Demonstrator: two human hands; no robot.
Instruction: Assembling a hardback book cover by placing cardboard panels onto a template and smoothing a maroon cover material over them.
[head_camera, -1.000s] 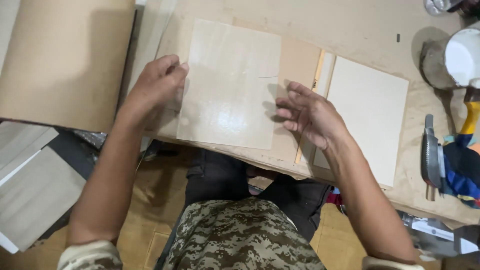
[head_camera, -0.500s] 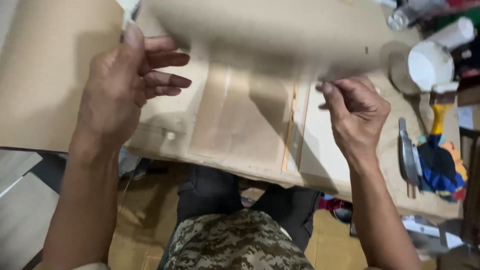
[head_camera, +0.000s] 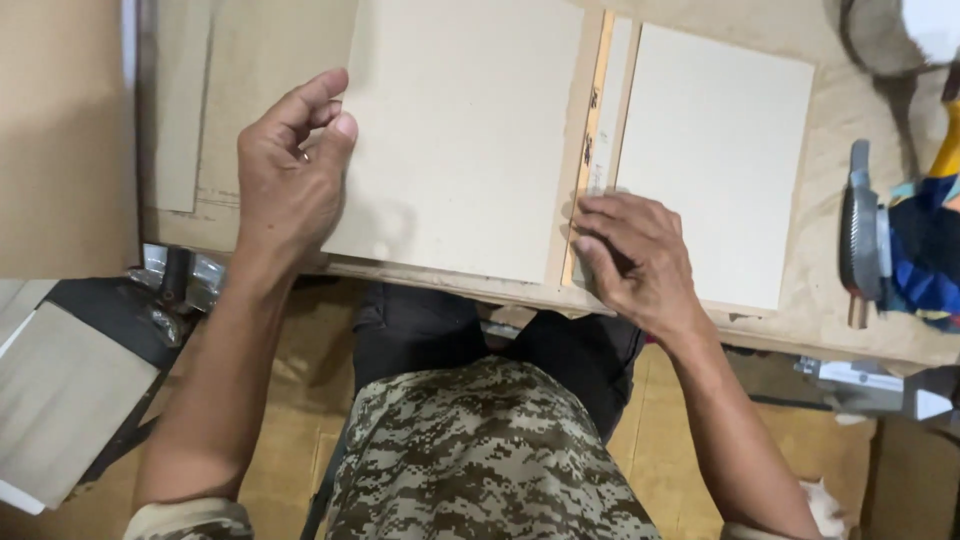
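Left hand (head_camera: 290, 175) on grey board (head_camera: 460, 130) edge

Left hand (head_camera: 290, 180) raised near the far left part of the workbench top, back toward the camera, fingers curled, thumb and forefinger pinched together, ring on one finger. Right hand (head_camera: 630, 255) lying palm down at the near edge, fingers spread and pointing left, pressed flat. Both forearms bare, reaching up from the lower corners, elbows bent outward.
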